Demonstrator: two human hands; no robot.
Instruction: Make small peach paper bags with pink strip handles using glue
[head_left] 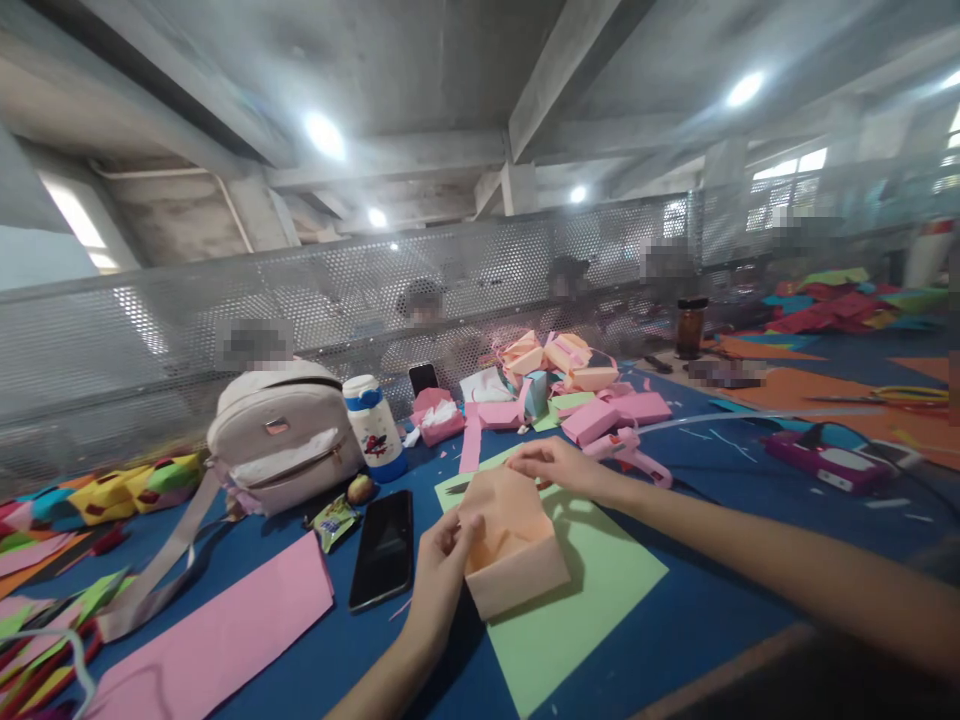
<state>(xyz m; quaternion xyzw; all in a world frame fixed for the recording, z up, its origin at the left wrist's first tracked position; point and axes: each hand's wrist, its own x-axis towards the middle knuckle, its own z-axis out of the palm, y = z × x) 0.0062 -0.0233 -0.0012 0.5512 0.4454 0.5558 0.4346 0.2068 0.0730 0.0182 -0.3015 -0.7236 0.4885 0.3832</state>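
A peach paper box [521,582] with a raised back flap stands on a light green sheet [600,590]. With its thumb over the rim, my left hand [442,560] grips the box's left wall. My right hand [559,466] is closed at the top edge of the raised flap, fingertips pinched on the paper. Dark blades, perhaps of scissors [456,488], poke out behind the box; their handle is mostly hidden by it. A pink hot glue gun [631,456] lies just beyond my right forearm.
On the blue table lie a black phone [382,548], a snack packet [334,522] and a long pink sheet [225,635]. A pale backpack [281,435] and a bottle [375,430] stand behind. Folded peach pieces [577,360] and a purple power strip [825,460] are farther right.
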